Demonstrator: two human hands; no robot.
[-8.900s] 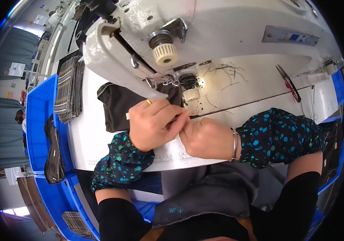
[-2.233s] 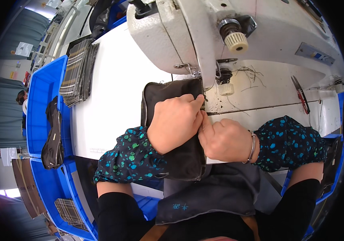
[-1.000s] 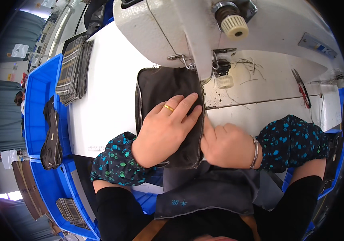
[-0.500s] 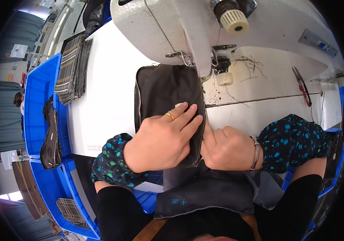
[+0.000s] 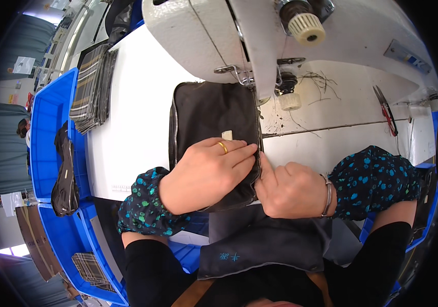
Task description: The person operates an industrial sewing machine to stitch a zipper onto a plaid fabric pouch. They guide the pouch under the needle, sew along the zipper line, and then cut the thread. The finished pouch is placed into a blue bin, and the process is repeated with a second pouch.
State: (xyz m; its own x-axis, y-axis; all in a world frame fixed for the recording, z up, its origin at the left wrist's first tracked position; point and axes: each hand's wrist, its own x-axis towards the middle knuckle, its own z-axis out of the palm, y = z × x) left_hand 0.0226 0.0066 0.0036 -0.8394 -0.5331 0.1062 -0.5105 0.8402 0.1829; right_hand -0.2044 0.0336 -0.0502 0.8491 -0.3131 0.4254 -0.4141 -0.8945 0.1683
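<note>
A dark fabric pouch (image 5: pixel 206 110) with a metal zipper (image 5: pixel 175 123) along its left side lies under the sewing machine head (image 5: pixel 265 30). Its right edge runs up to the needle area, where the machine hides the stitching point. My left hand (image 5: pixel 211 171), a ring on one finger, rests flat on the pouch, fingertips by its right edge. A small pale tag (image 5: pixel 227 135) shows just above those fingers. At the lower right edge, my right hand (image 5: pixel 290 189) pinches the seam with its fingers curled and the index finger along the edge.
Red-handled scissors (image 5: pixel 386 110) and loose thread scraps (image 5: pixel 321 82) lie right of the machine. Plaid fabric pieces (image 5: pixel 93 92) are stacked at the table's left. Blue bins (image 5: pixel 40 153) stand beyond, one with a dark zippered piece (image 5: pixel 65 174) over its edge.
My left fingers have drawn slightly back toward me and closer together, uncovering more of the pale tag. The right hand stays almost in place at the seam.
</note>
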